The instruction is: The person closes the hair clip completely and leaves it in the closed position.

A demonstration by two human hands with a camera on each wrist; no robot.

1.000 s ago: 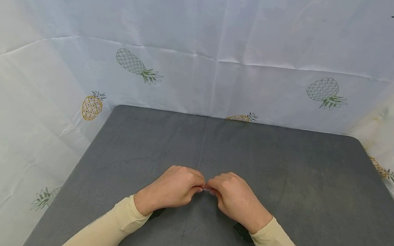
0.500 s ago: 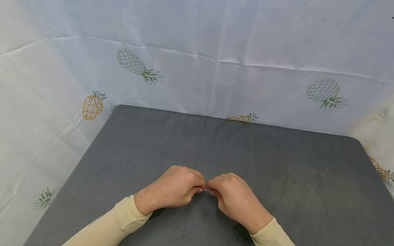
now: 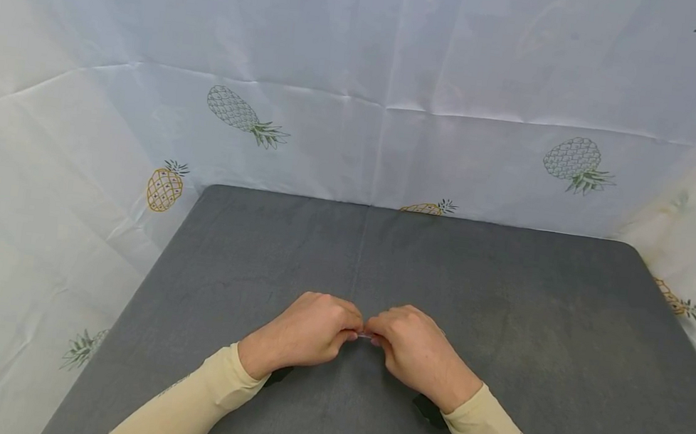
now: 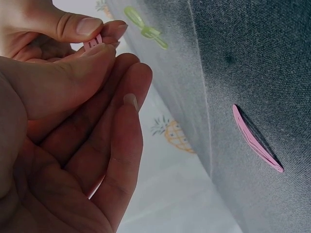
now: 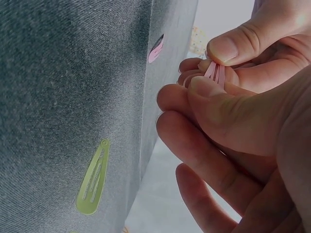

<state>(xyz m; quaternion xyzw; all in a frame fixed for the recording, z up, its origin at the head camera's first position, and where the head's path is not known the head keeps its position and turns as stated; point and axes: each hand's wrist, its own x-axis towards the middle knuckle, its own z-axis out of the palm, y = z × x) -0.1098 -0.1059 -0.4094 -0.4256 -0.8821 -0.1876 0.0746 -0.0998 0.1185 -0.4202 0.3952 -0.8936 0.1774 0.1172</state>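
Note:
A small pink hair clip (image 5: 216, 74) is pinched between the thumbs and fingers of both hands, one hand at each end. In the head view the left hand (image 3: 312, 327) and the right hand (image 3: 413, 346) meet above the table, with only a thin pink sliver (image 3: 365, 334) between their fingertips. The left wrist view shows the clip's slotted middle (image 4: 93, 43) between the two thumbs. Fingers and thumbs cover both of its ends.
On the dark grey table (image 3: 476, 282) lie a second pink clip (image 4: 257, 143) and a green clip (image 5: 94, 179), which the left wrist view also shows. The arms hide them in the head view. A white curtain printed with pineapples (image 3: 356, 146) hangs behind the table.

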